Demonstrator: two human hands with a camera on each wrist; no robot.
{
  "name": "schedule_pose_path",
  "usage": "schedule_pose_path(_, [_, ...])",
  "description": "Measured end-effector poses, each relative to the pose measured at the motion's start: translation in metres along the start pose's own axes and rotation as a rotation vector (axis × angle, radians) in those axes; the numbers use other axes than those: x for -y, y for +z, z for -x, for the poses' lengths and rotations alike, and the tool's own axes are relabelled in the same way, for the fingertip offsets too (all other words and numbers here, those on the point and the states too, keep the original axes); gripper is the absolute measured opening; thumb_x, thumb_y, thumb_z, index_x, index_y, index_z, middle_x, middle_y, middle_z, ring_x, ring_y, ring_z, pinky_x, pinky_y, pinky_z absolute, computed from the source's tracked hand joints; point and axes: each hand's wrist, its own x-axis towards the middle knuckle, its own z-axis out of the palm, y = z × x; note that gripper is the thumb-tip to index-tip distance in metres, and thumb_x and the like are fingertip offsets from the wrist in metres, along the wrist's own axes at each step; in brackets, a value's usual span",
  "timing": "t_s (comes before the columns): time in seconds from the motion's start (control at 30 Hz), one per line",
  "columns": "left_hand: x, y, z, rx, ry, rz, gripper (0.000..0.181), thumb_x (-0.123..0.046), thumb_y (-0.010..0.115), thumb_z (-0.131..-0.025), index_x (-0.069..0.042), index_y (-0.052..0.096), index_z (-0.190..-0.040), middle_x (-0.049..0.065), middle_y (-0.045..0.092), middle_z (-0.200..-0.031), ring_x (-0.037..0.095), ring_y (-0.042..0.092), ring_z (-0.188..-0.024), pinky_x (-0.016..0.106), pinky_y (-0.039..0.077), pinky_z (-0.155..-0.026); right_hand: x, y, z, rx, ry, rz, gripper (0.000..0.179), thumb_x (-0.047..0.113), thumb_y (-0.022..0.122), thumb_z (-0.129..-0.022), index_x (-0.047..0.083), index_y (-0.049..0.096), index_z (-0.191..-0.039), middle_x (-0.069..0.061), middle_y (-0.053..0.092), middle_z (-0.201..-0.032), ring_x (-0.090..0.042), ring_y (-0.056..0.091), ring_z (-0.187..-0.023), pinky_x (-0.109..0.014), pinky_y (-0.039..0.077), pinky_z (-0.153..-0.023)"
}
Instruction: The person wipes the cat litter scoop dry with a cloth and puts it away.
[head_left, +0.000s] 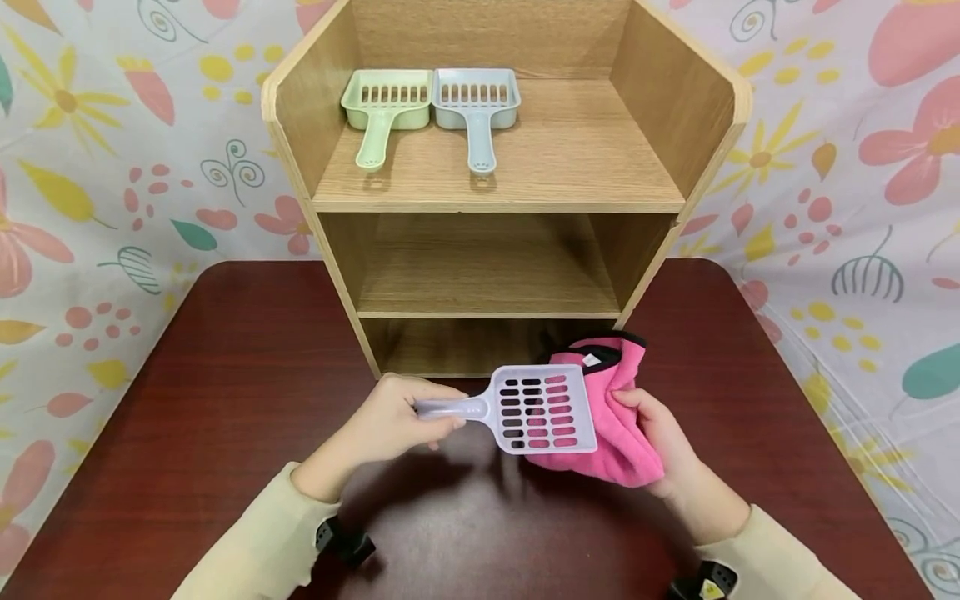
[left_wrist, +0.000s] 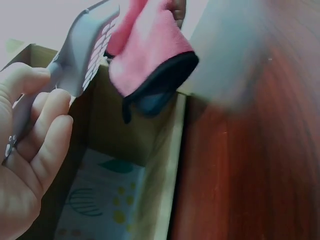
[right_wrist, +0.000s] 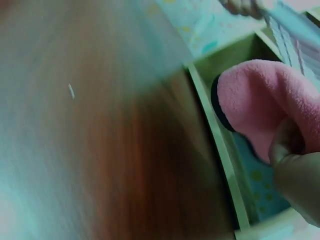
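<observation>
A pale purple litter scoop (head_left: 491, 408) with a slotted pan is held by its handle in my left hand (head_left: 397, 418), pan toward the right. In the left wrist view the thumb and fingers wrap the scoop's handle (left_wrist: 22, 117). My right hand (head_left: 671, 442) grips a bunched pink cloth (head_left: 622, 429) with black edging and a small white label. In the head view the pan overlaps the cloth, and pink shows through its slots. The right wrist view has the thumb pressing into the fuzzy pink cloth (right_wrist: 260, 95). Both things are held above the table, in front of the shelf.
A wooden shelf unit (head_left: 498, 207) stands on the dark red table (head_left: 247, 358). On its top board lie a green litter scoop (head_left: 378, 133) and a blue litter scoop (head_left: 480, 137), each with a tray of matching colour. Flower-patterned sheets (head_left: 825, 208) hang around the table.
</observation>
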Motion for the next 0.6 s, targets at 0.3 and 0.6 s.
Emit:
schedule_pose_path(0.3, [0.006,0.009,-0.004,0.044,0.065,-0.077,0.019,-0.007,0.072,-0.08,-0.005,0.073,-0.099,0.003,0.061,-0.058,0.008,0.06,-0.043,0.024,0.051,-0.045,-0.019,0.006,-0.015,0.228,0.028,-0.153,0.068,0.054,-0.002,-0.095,0.018,0.016,-0.15,-0.014,0.033,-0.15,-0.036,0.028,-0.14,-0.055,0.015,-0.115])
schedule_pose_path(0.6, [0.006,0.011,-0.004,0.06,0.041,-0.031,0.02,-0.006,0.071,-0.08,-0.002,0.072,-0.099,0.006,0.062,-0.061,0.005,0.06,-0.044,0.026,0.052,-0.045,-0.022,0.012,-0.016,-0.032,0.054,-0.039,0.045,0.033,0.02,-0.103,0.01,0.043,-0.134,-0.011,0.055,-0.134,-0.029,0.051,-0.126,-0.046,0.036,-0.108])
